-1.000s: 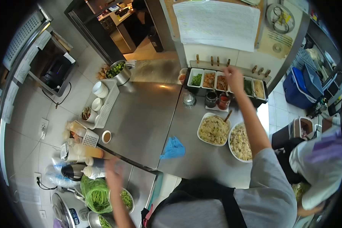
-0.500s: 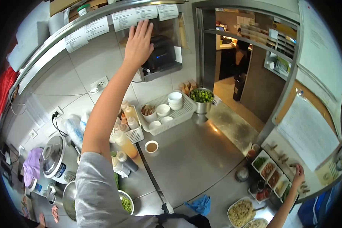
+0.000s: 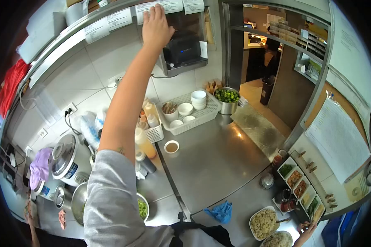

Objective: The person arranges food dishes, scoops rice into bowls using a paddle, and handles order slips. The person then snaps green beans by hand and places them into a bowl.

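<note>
My left hand (image 3: 156, 26) is raised high, fingers spread and holding nothing, against the printed slips (image 3: 158, 6) on the metal rail. At the lower right, my right hand (image 3: 305, 232) has its fingers curled beside the near end of the black topping box (image 3: 322, 214); whatever is between them is too small to make out. White trays of chopped toppings (image 3: 294, 179) sit in that box. Two bowls of rice (image 3: 263, 223) are just left of this hand. A crumpled blue glove (image 3: 220, 212) lies on the steel counter (image 3: 210, 164).
A small bowl of brown sauce (image 3: 171, 147), squeeze bottles (image 3: 144, 142) and a white basket of bowls (image 3: 181, 127) line the counter's left side. A pot of green limes (image 3: 227, 96) stands behind. Another person's hand (image 3: 28, 212) shows at the far left.
My left hand has risen from low at the left to the slips on the rail. My right hand has moved from above the toppings to the box's near end. The view has swung left.
</note>
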The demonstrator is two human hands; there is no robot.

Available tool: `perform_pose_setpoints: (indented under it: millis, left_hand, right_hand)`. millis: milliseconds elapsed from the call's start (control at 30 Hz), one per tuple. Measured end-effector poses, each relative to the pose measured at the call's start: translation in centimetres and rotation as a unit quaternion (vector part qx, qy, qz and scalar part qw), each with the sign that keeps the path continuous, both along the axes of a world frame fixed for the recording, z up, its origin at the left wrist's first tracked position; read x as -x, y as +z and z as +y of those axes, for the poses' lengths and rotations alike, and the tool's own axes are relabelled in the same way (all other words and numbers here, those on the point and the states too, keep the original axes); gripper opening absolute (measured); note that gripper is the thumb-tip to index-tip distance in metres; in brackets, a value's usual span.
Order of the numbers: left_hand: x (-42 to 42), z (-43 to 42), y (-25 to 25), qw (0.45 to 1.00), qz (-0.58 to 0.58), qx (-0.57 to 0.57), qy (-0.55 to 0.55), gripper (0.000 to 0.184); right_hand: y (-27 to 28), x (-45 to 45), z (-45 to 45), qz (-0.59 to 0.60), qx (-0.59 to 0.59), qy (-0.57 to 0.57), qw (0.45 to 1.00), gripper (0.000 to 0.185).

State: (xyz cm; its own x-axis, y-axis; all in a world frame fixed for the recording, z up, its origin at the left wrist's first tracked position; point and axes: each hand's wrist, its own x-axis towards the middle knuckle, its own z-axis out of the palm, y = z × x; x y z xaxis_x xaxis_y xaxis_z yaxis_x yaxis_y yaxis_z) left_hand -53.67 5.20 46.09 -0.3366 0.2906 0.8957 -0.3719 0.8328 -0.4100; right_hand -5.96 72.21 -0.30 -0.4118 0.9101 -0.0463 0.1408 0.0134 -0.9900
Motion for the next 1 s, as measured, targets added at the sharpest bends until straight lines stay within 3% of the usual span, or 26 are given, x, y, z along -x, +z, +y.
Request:
perform_pose_setpoints:
  millis: [167,200,267,367,467,500,533,567,633,667,733,800,833,867,967,1000]
  left_hand:
    - [-1.6,0.9,0.8,0.998,-0.042,-0.033,0.018,0.085]
    - [-2.0,1.2,0.8,0.998,-0.04,-0.055,-0.005,0.085]
    - [-2.3,1.9,0.1,0.993,-0.044,-0.098,-0.055,0.085]
    - [-7.3,5.5,-3.8,0.947,-0.086,-0.151,-0.269,0.08]
    - [-17.1,10.7,-13.3,0.769,-0.254,-0.28,-0.516,0.058]
    - [-21.8,12.3,-17.0,0.672,-0.347,-0.336,-0.561,0.051]
    - [-25.2,14.0,-21.1,0.571,-0.457,-0.375,-0.57,0.042]
    - [-27.8,15.4,-26.3,0.459,-0.537,-0.4,-0.583,0.04]
    - [-34.1,17.9,-36.6,0.247,-0.676,-0.497,-0.485,0.036]
    - [-38.0,18.1,-40.8,0.262,-0.71,-0.466,-0.458,0.036]
    - [-43.5,17.0,-43.6,0.214,-0.819,-0.314,-0.43,0.035]
    - [-46.0,15.1,-45.4,0.156,-0.782,-0.462,-0.388,0.034]
    - [-46.5,14.2,-45.9,0.133,-0.749,-0.539,-0.362,0.034]
    - [-46.8,13.4,-46.5,0.236,-0.733,-0.529,-0.358,0.029]
    - [-46.5,11.9,-47.9,0.357,-0.681,-0.516,-0.378,0.028]
    - [-46.8,12.3,-47.6,0.364,-0.674,-0.517,-0.381,0.027]
  right_hand:
    - [2.6,-3.5,-3.4,-0.08,-0.059,0.013,0.995,0.043]
    - [-0.4,-4.4,-1.3,-0.016,-0.013,0.008,1.0,0.037]
    - [2.3,-4.7,-2.5,-0.055,-0.044,-0.002,0.997,0.044]
    - [6.5,-6.3,-6.5,-0.137,-0.083,-0.016,0.987,0.056]
    - [-10.6,-9.3,6.1,0.048,-0.047,0.055,0.996,0.046]
    - [-9.6,-9.6,4.4,0.024,-0.026,0.004,0.999,0.047]
    - [-14.1,-10.6,7.0,0.102,-0.02,0.003,0.995,0.05]
    - [-7.6,-9.9,0.8,0.066,0.048,-0.034,0.996,0.051]
    - [-4.7,-9.5,-2.0,0.097,0.029,-0.002,0.995,0.04]
    - [-3.3,-9.2,-2.9,0.111,0.038,-0.003,0.993,0.032]
    - [-3.9,-8.7,-2.1,0.093,-0.009,-0.001,0.996,0.024]
    - [-3.1,-8.7,-2.9,0.052,-0.107,0.013,0.993,0.025]
    - [-3.2,-8.6,-2.8,0.051,-0.07,0.004,0.996,0.025]
    - [-3.2,-8.5,-2.9,0.058,-0.081,0.013,0.995,0.024]
    - [-3.3,-8.4,-2.3,0.003,-0.144,0.04,0.989,0.023]
    - [-3.6,-8.5,-2.3,-0.027,-0.167,0.049,0.984,0.023]
